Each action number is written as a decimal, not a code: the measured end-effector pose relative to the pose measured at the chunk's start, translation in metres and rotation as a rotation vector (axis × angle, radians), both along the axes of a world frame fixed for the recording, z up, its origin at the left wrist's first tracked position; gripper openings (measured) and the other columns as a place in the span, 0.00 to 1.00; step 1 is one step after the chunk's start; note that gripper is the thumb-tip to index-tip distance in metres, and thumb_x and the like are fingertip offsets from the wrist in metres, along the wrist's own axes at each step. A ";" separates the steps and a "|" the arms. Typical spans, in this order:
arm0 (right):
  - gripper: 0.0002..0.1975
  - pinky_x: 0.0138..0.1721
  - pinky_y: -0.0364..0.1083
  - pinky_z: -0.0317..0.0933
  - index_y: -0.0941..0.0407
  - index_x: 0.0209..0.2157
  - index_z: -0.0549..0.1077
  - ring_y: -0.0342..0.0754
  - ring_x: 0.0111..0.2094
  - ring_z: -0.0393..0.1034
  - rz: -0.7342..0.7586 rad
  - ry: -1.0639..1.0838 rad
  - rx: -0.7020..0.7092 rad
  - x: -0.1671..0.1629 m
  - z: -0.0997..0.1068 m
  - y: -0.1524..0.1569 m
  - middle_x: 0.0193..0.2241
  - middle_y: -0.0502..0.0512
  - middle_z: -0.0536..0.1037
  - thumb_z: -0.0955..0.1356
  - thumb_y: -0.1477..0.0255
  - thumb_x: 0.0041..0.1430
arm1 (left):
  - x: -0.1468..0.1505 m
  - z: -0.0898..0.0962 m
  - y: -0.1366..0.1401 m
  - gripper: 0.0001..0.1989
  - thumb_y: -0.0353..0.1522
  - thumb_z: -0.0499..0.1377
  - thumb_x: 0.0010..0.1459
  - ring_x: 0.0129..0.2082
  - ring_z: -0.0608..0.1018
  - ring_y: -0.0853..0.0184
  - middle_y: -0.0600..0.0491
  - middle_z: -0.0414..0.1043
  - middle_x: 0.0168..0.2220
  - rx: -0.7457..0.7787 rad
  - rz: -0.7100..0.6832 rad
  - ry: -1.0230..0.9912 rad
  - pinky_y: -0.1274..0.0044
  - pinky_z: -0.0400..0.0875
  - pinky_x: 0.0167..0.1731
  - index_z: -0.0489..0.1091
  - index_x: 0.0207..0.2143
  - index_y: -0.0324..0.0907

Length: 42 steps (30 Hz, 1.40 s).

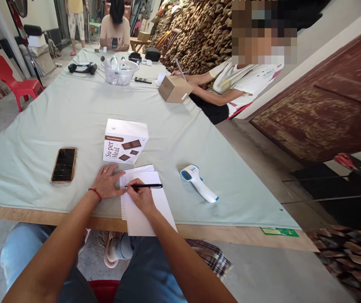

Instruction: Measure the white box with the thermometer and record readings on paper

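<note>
"Holding anything, that right hand (142,199)?"

"A black pen (150,185), pinched between thumb and fingers, its back end pointing toward the right edge of the table (79,107)."

"And what's beneath it?"

"Overlapping white sheets of paper (150,216), at the table's near edge; their lower end reaches slightly past it. The right hand rests on top of them, in the upper half."

"How about the left hand (106,184)?"

"Spread wide, palm down, gripping nothing. It lies just left of the sheets, its thumb and forefinger at their left edge. That thumb is just beside the pen's tip; whether the tip touches the paper, I can't tell."

"Anything close by?"

"A white carton (125,143) stands just beyond the left hand, farther from the near edge. Toward the table's left edge lies a phone (64,165), screen up. A white-and-blue thermometer (201,185) lies between the sheets and the right edge, apart from both hands."

"Anyone else at the table?"

"A co-worker (258,84) at the right edge, near a cardboard box (174,90). Toward the far edge, a clear basin (120,79) holds bottles (114,63)."
</note>
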State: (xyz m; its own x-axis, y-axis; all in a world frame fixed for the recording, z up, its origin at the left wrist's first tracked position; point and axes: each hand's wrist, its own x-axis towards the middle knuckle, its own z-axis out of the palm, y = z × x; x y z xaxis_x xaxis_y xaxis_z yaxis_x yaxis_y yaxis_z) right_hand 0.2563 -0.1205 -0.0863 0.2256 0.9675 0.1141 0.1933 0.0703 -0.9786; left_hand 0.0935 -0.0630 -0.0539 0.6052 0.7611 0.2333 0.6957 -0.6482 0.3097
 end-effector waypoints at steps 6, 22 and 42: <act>0.05 0.27 0.45 0.64 0.52 0.25 0.69 0.46 0.23 0.67 0.001 0.003 -0.007 0.000 0.001 0.000 0.20 0.47 0.72 0.67 0.66 0.46 | 0.000 0.000 0.000 0.31 0.47 0.63 0.49 0.60 0.63 0.51 0.43 0.61 0.60 0.007 -0.005 0.000 0.59 0.53 0.61 0.70 0.55 0.45; 0.06 0.28 0.46 0.64 0.53 0.24 0.70 0.46 0.23 0.67 -0.074 0.037 0.000 -0.001 0.006 0.000 0.20 0.48 0.72 0.67 0.65 0.44 | -0.001 0.003 0.000 0.30 0.45 0.62 0.51 0.61 0.63 0.51 0.43 0.61 0.61 -0.006 -0.013 0.032 0.59 0.53 0.61 0.69 0.56 0.46; 0.06 0.29 0.46 0.65 0.52 0.25 0.70 0.48 0.24 0.69 -0.061 -0.028 -0.026 0.000 0.004 -0.001 0.21 0.48 0.74 0.67 0.64 0.46 | 0.000 0.004 0.000 0.29 0.44 0.63 0.50 0.61 0.63 0.51 0.43 0.61 0.61 -0.016 -0.014 0.003 0.58 0.53 0.61 0.69 0.54 0.46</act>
State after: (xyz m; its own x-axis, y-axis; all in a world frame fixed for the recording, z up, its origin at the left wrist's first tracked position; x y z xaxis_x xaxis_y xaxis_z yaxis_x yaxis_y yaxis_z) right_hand 0.2565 -0.1216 -0.0819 0.2812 0.9548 0.0962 0.2238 0.0322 -0.9741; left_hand 0.0931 -0.0628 -0.0503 0.6162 0.7563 0.2197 0.6879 -0.6526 0.3176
